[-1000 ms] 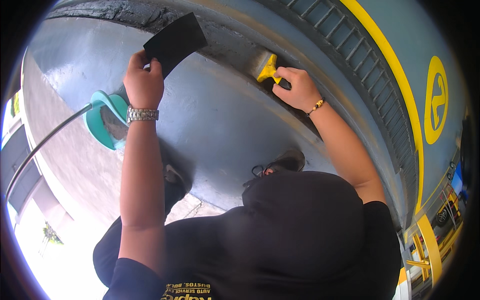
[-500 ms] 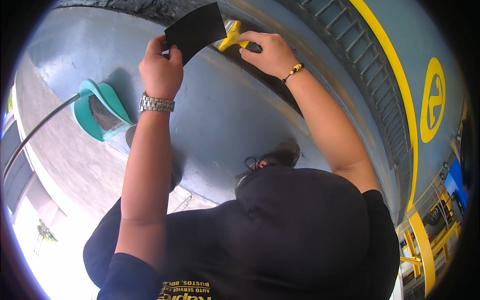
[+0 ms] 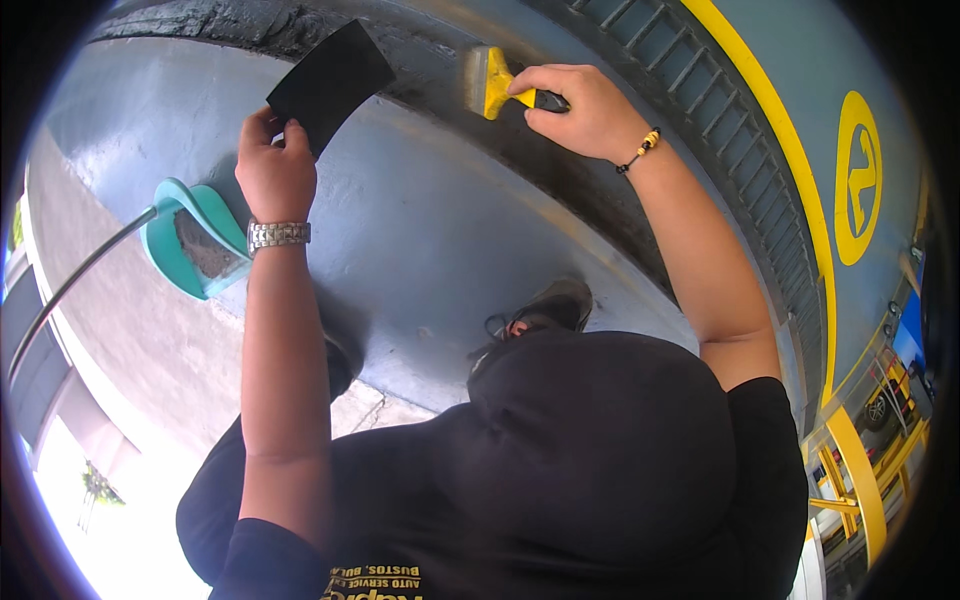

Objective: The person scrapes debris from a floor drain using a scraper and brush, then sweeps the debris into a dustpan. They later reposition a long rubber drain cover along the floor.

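Between the thumb and fingers of my left hand (image 3: 275, 165) is the lower left edge of a flat black sheet (image 3: 335, 85), stiff-looking and slightly curved. My right hand (image 3: 585, 110) grips a scraper (image 3: 497, 84) by its dark handle; its head is yellow and its pale, blurred blade points left. A gap separates the scraper from the sheet. Both are held over a dark, dirty channel (image 3: 560, 165) that runs across the grey floor. Left of my left wrist lies a teal dustpan (image 3: 180, 245) with grey dirt inside and a long thin handle.
A metal grating (image 3: 690, 90) runs along the right, bordered by a yellow line (image 3: 770, 100). Beyond it is a yellow oval floor marking (image 3: 858, 180). Yellow metal equipment (image 3: 850, 490) stands at the lower right. My shoe (image 3: 555, 305) rests on the grey floor near the channel.
My left hand and the black sheet have moved left and slightly down. The scraper has shifted right, away from the sheet, so its blade now shows over the channel.
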